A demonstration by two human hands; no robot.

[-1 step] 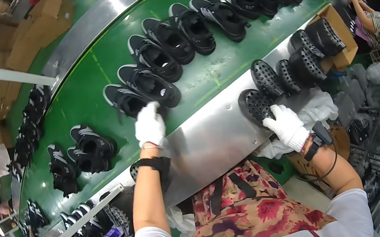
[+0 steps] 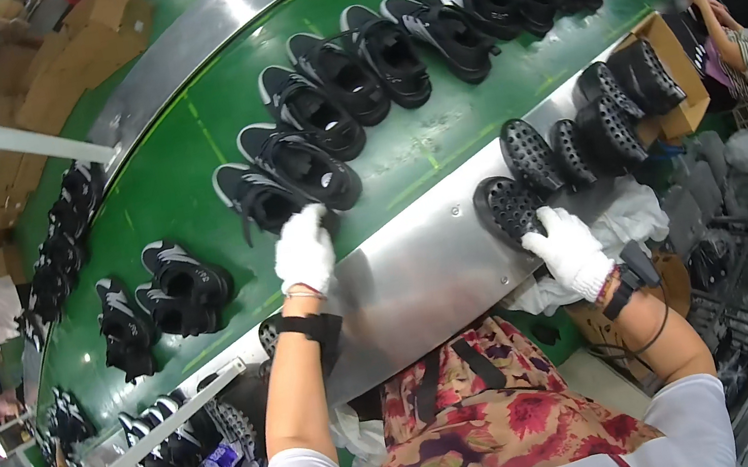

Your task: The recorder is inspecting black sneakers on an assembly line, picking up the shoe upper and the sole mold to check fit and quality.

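My left hand (image 2: 305, 251), in a white glove, is closed at the heel of a black shoe (image 2: 256, 199) with a grey toe edge, at the near end of a slanting row. The glove hides part of the heel and most of my fingertips. To the right, my right hand (image 2: 567, 247), also in a white glove, grips the near end of a black perforated shoe form (image 2: 507, 207) on the metal ledge. Another black shoe (image 2: 302, 166) lies just beside the one at my left hand.
Several black shoes (image 2: 388, 56) line the green belt (image 2: 181, 157) toward the far right. More shoes (image 2: 174, 289) lie at left. Perforated forms (image 2: 530, 153) stand on the metal ledge (image 2: 412, 277) beside a cardboard box (image 2: 680, 69). White bars (image 2: 7, 138) cross the left side; other people sit nearby.
The shoes and belt appear slightly farther right in the picture. My left hand has shifted a little right and stays at the same shoe's heel; my right hand keeps its grip.
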